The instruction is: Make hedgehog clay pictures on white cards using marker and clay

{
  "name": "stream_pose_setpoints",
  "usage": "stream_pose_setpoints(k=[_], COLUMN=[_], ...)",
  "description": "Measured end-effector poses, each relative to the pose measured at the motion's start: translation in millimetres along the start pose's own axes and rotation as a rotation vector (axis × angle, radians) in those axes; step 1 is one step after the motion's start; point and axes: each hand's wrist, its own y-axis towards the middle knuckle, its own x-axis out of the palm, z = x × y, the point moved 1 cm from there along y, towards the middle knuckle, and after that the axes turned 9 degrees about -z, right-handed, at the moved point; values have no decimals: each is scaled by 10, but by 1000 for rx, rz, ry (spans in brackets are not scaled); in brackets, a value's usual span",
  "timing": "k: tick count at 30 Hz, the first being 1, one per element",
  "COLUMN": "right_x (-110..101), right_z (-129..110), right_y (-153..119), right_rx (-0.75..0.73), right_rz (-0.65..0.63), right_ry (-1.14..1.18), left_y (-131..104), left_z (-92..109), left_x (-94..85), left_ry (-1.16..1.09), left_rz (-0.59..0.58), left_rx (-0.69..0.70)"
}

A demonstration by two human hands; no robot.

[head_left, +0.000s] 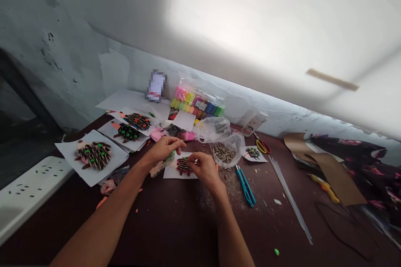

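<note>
My right hand [205,169] is over a white card [169,172], its thumb and fingertips pinched together at a hedgehog shape [182,165] of clay and striped sunflower seeds. Whatever lies between those fingertips is too small to make out. To the left, my left hand [163,149] is raised with its fingers closed together above a lump of green clay in clear wrapping [169,159]; what it holds, if anything, is hidden. Beside my right hand, an open plastic bag [239,142] holds many sunflower seeds [224,153].
Finished-looking seed hedgehogs [94,154] lie on cards at left, near a white power strip [29,187]. Behind are a coloured clay pack [199,102] and a phone [156,86]. At right lie a teal cutter [246,186], scissors [263,146] and clear glue sticks [290,198].
</note>
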Motion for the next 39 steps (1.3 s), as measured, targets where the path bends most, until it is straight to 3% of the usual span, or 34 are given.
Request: stream_pose_setpoints(k=[12, 39], right_x=[51, 132], right_z=[-59, -22], right_y=[-4, 17], right_rx=[41, 36], right_rz=[-71, -83], right_ry=[-277, -322], left_y=[-6, -9], left_z=[2, 29], left_x=[4, 5], left_ry=[24, 64], left_rz=[-11, -44], left_rx=[1, 7])
